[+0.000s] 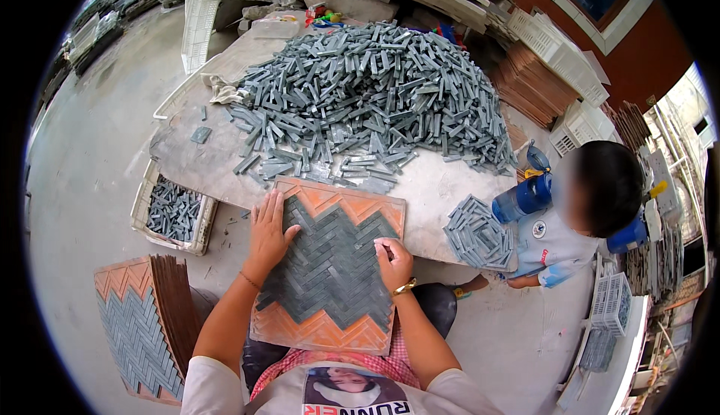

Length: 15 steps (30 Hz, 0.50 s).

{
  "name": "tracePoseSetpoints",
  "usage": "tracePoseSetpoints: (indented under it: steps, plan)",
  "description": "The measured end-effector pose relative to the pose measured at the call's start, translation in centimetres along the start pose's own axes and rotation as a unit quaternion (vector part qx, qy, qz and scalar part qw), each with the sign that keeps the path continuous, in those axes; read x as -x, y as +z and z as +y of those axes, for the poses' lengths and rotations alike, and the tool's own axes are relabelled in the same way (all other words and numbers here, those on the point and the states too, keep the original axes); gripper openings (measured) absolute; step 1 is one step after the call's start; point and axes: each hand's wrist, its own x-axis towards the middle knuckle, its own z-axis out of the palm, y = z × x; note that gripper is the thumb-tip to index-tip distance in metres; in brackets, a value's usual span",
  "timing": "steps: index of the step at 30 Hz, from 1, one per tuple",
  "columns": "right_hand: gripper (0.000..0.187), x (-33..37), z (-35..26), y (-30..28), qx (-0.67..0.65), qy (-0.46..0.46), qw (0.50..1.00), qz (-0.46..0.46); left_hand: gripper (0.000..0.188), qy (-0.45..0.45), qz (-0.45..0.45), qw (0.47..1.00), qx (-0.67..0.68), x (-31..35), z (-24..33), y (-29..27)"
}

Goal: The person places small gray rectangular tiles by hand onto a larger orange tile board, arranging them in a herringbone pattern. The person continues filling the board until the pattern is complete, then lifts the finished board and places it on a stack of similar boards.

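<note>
An orange herringbone-grooved board (319,328) rests on my lap and against the table edge, its middle filled with dark grey stone strips (330,265) in zigzag rows. My left hand (270,233) lies over the board's upper left side, fingers stretched and thumb spread, holding nothing. Over the right part of the grey rows is my right hand (394,263), its fingers curled together and their tips close to the strips. Whatever sits between those fingers, if anything, is too small to name. Beyond the board rises a large heap of loose grey strips (375,92) on the table.
A stack of similar boards (139,325) stands at lower left, below a crate (196,241) of strips. Strips form a ring-shaped pile (480,233) on the table's right, beside a blue water bottle (523,197) and a child (570,212). A cloth glove (223,89) lies far left.
</note>
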Motion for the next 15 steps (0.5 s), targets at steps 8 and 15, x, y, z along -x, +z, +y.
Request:
tracePoseSetpoints:
  steps: [8, 15]
  plan:
    - [0.012, -0.2, 1.1, -0.2, -0.124, 0.074, 0.990, 0.000, 0.072, -0.027, -0.024, 0.999, -0.004, 0.6, 0.3, -0.7]
    - [0.056, -1.3, -2.9, 0.0, 0.172, -0.111, 0.965, -0.163, 0.074, 0.013, -0.012, 0.999, -0.044, 1.2, 0.4, -0.9]
